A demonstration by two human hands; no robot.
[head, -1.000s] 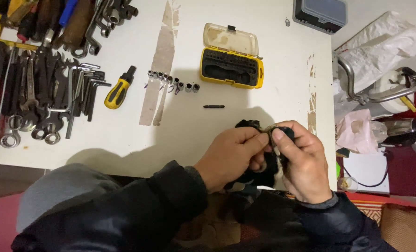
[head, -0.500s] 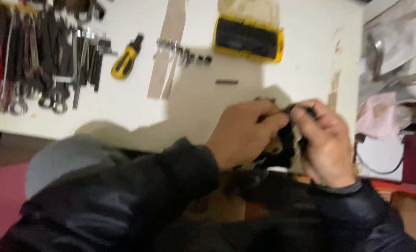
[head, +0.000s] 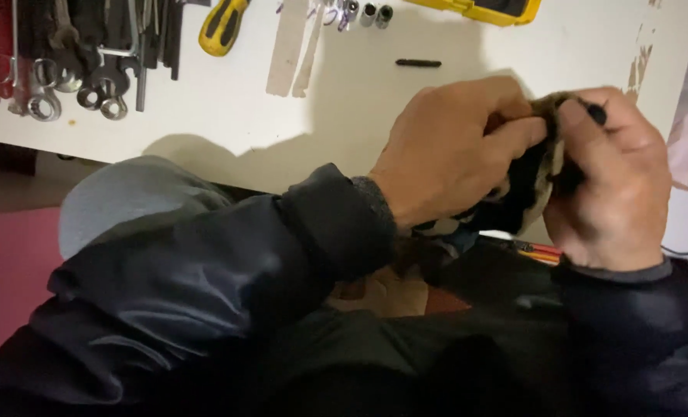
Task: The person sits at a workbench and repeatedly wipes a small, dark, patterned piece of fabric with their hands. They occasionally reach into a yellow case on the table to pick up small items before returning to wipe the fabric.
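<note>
Both hands are clamping a dark cloth-wrapped part (head: 533,181) just off the near edge of the tabletop (head: 359,131); left hand (head: 452,147) is curling shut over it, right hand (head: 614,177) pinching its far side; it is hanging over the lap, so a slip could drop it.

- A workshop, by the look of it, or a home tool bench.
- A white table (head: 359,131), its top scuffed and chipped along the right edge, holds hand tools laid out in rows.
- Wrenches (head: 73,77) lie side by side at the left.
- A yellow-handled screwdriver (head: 222,27) sits beside them.
- Sockets (head: 367,13) stand in a line, with a loose bit (head: 418,62) just below.
- A yellow case (head: 483,8) lies at the far edge.
</note>
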